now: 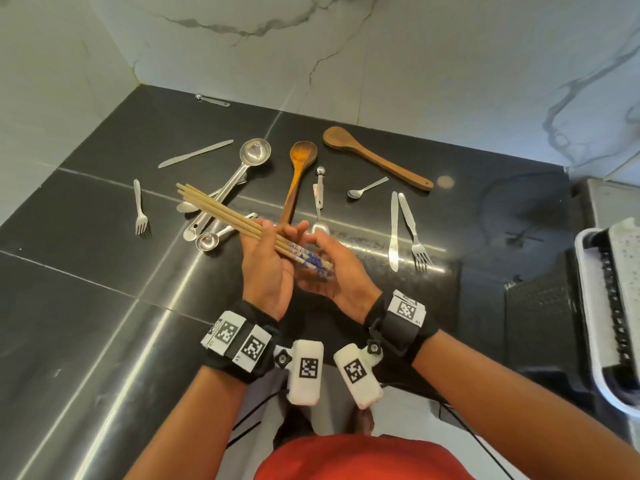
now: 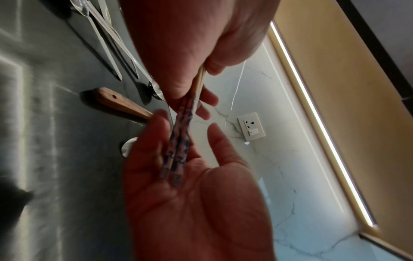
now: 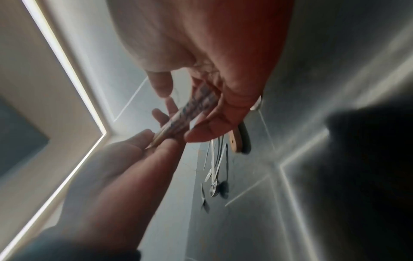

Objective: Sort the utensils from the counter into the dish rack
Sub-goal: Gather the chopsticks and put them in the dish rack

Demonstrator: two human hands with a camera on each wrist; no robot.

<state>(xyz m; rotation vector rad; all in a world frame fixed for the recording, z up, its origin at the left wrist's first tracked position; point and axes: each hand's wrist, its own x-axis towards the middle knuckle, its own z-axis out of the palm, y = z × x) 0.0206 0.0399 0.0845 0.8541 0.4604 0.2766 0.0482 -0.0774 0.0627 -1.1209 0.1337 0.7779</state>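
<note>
A bundle of wooden chopsticks (image 1: 221,213) with blue-patterned ends is held above the black counter (image 1: 104,306). My left hand (image 1: 277,237) grips it near the middle, plain tips pointing up and left. My right hand (image 1: 322,265) lies palm-up beside it with relaxed fingers. The patterned ends of the chopsticks (image 2: 178,144) rest against that palm, and the same chopsticks (image 3: 187,113) show in the right wrist view. The dish rack (image 1: 588,327), white-rimmed with black slots, stands at the far right edge.
Utensils lie scattered behind my hands: two wooden spoons (image 1: 298,174) (image 1: 374,157), a steel ladle (image 1: 242,168), a fork (image 1: 140,209) at left, a knife (image 1: 394,230) and fork (image 1: 415,230) at right, and a teaspoon (image 1: 367,188). Marble walls close the back and left.
</note>
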